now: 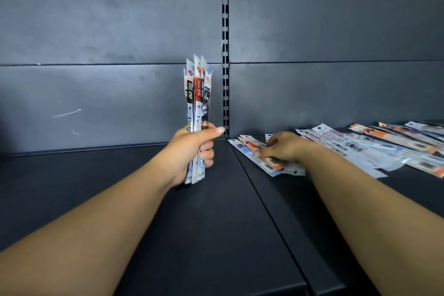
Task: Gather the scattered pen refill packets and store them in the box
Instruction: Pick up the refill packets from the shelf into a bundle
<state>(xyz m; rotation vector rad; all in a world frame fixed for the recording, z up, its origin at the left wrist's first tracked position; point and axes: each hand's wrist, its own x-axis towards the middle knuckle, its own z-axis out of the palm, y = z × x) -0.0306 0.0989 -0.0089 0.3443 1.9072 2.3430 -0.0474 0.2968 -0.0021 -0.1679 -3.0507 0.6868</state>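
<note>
My left hand (192, 149) is closed around an upright bundle of pen refill packets (197, 94), their tops fanned out above my fist and their lower ends resting near the shelf. My right hand (281, 146) lies palm down on a small overlapping group of packets (254, 151) on the right shelf, fingers pressing on them. Further right, several more long white and orange packets (360, 146) lie scattered flat along the back of that shelf. No box is in view.
The dark metal shelf (120, 175) is made of two boards with a seam (264, 199) running between my arms. A grey back panel with a slotted upright (225, 55) rises behind.
</note>
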